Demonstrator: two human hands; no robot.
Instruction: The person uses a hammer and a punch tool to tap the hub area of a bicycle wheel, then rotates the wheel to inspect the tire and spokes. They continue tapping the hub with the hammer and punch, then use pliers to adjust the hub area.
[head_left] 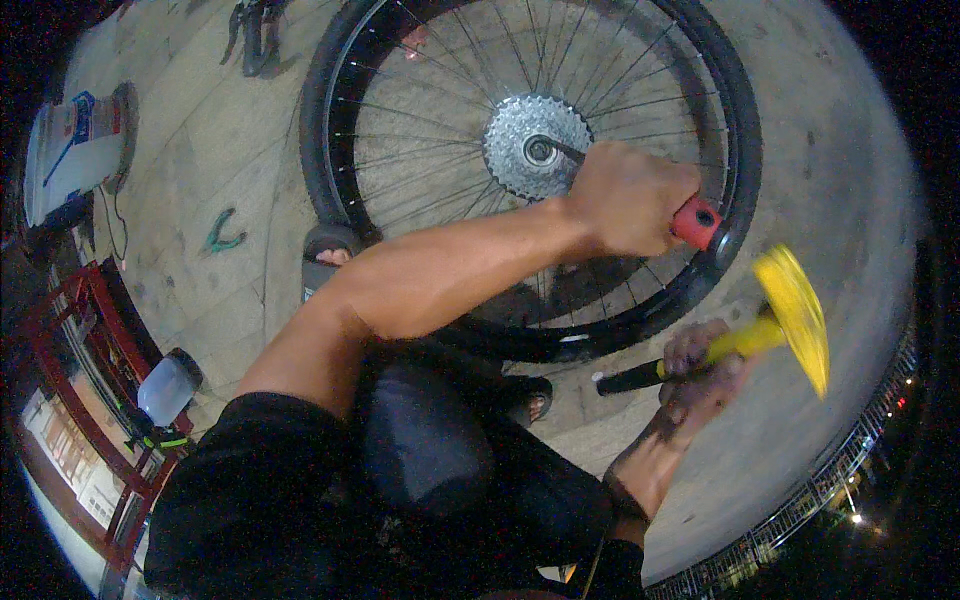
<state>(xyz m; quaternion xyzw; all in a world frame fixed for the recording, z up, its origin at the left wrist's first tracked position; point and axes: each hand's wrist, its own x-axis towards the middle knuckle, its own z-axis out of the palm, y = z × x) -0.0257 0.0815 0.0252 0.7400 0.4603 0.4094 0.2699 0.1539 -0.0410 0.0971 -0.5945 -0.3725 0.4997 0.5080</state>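
A bicycle wheel (740,120) with a black tyre lies flat on the floor in front of me. At its hub sits a silver cassette (510,160). My left hand (630,195) is closed round a wrench with a red handle (697,222). The wrench's dark shaft runs to the lockring at the cassette's centre; most of the tool is hidden under my fingers. Lower right, my right hand (700,372) grips a hammer (793,315) with a yellow head and black grip. Slightly blurred, the hammer is held apart from the wrench handle.
Green-handled pliers (225,236) lie on the floor at the left. Beyond them stands a white bucket (72,160). A dark red metal frame (90,400) and a clear container (170,388) are at the lower left. Another dark tool (255,40) lies at the far left. My sandalled feet are beside the wheel.
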